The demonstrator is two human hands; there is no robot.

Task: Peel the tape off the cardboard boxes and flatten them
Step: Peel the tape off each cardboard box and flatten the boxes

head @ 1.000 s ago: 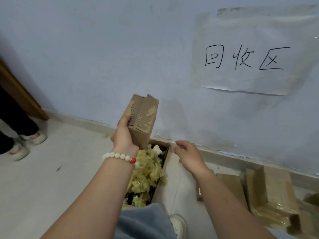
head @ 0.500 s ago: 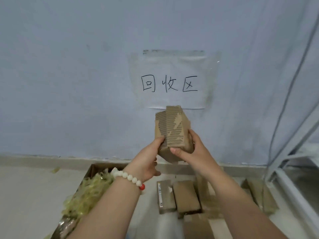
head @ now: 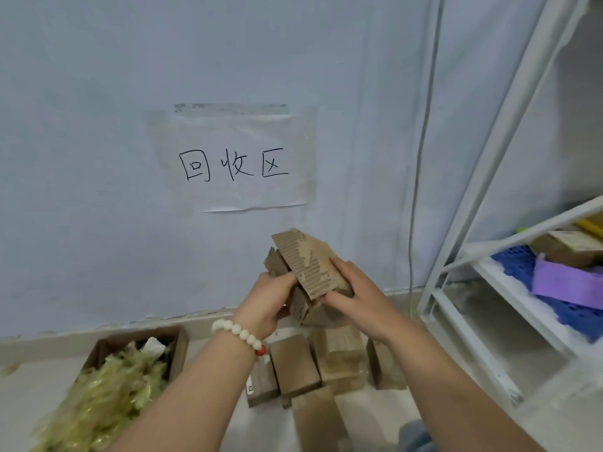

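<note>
**Two hands on a half-collapsed box, and several ways to lose it**

The white shelf frame (head: 489, 197) stands close on the right. A wide swing of the elbow while pressing could, I judge, knock it. The boxes on the floor (head: 295, 367) lie side by side directly beneath the work, so a dropped piece would land among them and muddle done with undone.

The cardboard box (head: 313, 269) is held in the air before the wall, above those floor boxes and well to the right of the open carton (head: 181, 344). The left hand (head: 267, 301) grips its lower left edge with curled fingers. The right hand (head: 355, 295) clasps its right side, thumb laid under the ribbed face. Nothing braces the box from below. A hard squeeze may therefore tear the weakened face instead of folding it at a crease, or the box may twist out of the grip.

The wall is matte and pale blue, and the paper sign (head: 241, 190) on it is wrinkled under a glossy clear film. The peeled tape (head: 107, 396) heaped in the carton is yellowish, shiny and crumpled. The floor boxes are brown, blocky and rectangular, and one has a sheen that may be tape, though I cannot tell. The held box has lost much of its outer skin, baring corrugated ridges with ragged smooth patches left. The bracelet (head: 239, 332) on the left wrist is made of round white beads and one red.
</note>
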